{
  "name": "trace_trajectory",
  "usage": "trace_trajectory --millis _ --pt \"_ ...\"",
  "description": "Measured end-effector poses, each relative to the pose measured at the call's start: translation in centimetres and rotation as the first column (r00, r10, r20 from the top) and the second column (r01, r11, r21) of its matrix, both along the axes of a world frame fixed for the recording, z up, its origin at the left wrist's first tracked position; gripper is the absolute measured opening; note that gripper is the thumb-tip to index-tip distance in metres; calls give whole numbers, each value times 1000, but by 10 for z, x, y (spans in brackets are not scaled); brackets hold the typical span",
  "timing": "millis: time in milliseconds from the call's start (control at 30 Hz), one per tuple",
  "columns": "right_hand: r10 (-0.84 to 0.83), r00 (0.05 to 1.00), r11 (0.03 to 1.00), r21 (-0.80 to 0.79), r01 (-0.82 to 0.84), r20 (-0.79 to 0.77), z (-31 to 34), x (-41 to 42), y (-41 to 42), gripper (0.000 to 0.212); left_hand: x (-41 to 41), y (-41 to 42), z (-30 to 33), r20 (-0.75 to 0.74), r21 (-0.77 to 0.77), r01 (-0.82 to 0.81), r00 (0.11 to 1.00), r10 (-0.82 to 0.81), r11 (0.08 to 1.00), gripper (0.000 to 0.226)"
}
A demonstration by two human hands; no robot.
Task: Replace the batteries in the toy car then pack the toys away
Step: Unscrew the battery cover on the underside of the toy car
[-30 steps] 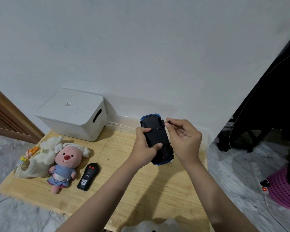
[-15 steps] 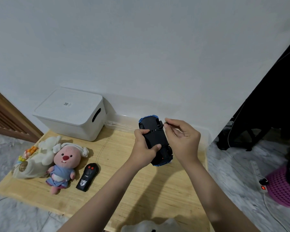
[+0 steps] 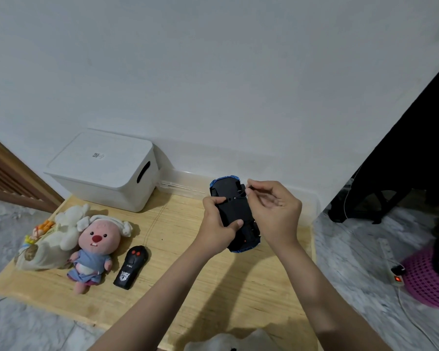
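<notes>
A blue plastic toy car [image 3: 235, 214] is held upside down above the middle of the pale wooden bench [image 3: 188, 287], its flat black underside facing the camera and its blue body showing only as a rim at the far and near ends. The left hand [image 3: 219, 228] grips the car from its 9 o'clock side: the thumb lies across the underside near the middle and the other fingers curl round the far edge, clamped on the car. The right hand [image 3: 273, 211] sits at the car's 3 o'clock side, its fingers curled together and pinching a thin silvery tool [image 3: 241, 196] whose tip meets the underside near the far end; what kind of tool it is cannot be made out.

At the bench's 10 o'clock corner stands a white plastic storage box with a lid and a slot handle [image 3: 104, 171], against the wall. Behind the car, along the wall at 12 o'clock, lies a clear plastic tray [image 3: 183, 183]. At 8 o'clock on the bench a pink plush beaver in a blue dress [image 3: 94, 249] lies on its back, touching a cream plush toy [image 3: 51, 239] on its left. Just beside the beaver at its 3 o'clock lies a black remote control with two red buttons [image 3: 131, 267]. On the floor at the far right stands a pink mesh basket [image 3: 428, 279].
</notes>
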State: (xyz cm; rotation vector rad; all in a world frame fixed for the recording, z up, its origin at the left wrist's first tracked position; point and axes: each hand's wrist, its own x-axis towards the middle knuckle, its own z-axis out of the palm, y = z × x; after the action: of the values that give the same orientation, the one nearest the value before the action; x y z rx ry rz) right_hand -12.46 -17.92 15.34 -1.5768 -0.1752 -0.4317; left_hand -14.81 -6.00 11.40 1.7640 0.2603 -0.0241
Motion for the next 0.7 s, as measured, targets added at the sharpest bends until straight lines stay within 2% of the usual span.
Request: trace_trajectory --millis 200,433,633,700 --pt "-69 996 996 -60 72 48 -2 4 -2 18 0 -1 -4 -13 -14 2 1000 -3 1000 54" --pt "13 998 1000 -2 -13 -67 -4 2 -2 22 -1 0 -8 -18 -9 13 1000 -13 1000 50" --pt "-39 999 997 -64 40 26 -1 1 -2 21 -1 0 -7 -7 -17 8 1000 -8 1000 49" --pt "-42 999 997 -57 42 6 0 1 -3 23 -2 1 -6 -3 -21 3 1000 -3 1000 50"
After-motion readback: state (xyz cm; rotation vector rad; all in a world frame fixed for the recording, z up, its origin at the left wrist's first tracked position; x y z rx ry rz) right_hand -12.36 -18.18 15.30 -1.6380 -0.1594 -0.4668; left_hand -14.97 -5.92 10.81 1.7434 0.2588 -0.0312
